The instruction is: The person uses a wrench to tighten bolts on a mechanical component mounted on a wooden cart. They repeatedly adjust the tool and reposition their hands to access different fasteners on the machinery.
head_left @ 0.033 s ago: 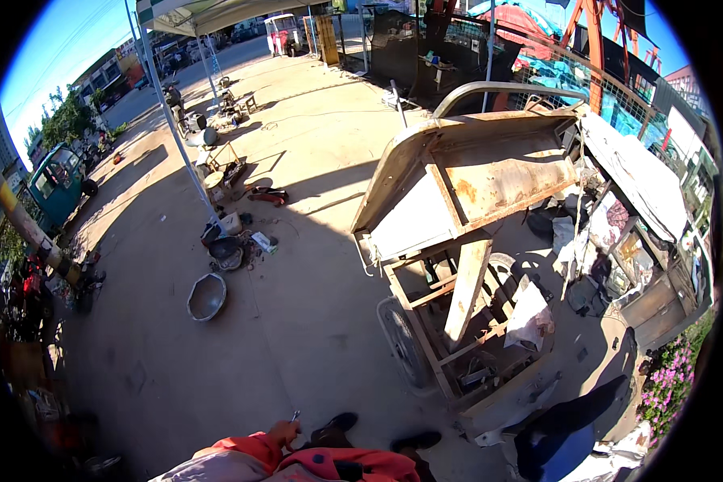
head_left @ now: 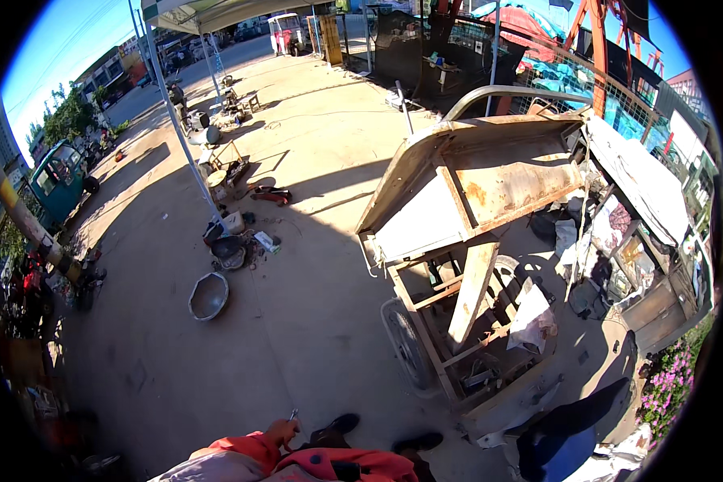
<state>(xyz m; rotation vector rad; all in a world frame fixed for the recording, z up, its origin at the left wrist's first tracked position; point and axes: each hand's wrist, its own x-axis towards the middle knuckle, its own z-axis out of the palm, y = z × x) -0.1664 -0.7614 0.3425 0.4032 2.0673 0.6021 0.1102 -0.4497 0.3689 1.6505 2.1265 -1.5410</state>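
Note:
My left hand (head_left: 281,432) comes in at the lower edge in a red sleeve, its fingers closed round a small shiny metal tool (head_left: 294,414). Only the tool's tip shows, so its exact kind is unclear. My right hand is out of view. Ahead on the right stands a three-wheeled cart, its rusty metal bed (head_left: 506,189) tipped up on a wooden plank (head_left: 474,293). Below the bed lie the open frame (head_left: 426,341) and a wheel (head_left: 406,345). Neither the hand nor the tool touches the cart.
A person in dark blue (head_left: 566,434) is bent low beside the cart. On the ground to the left sits a metal basin (head_left: 209,296), near a canopy pole (head_left: 181,128). Scrap and boards (head_left: 659,309) are heaped on the right, beside pink flowers (head_left: 671,373).
The whole view shifts very slightly. My left hand keeps its hold on the small metal tool, and the cart stays tipped up.

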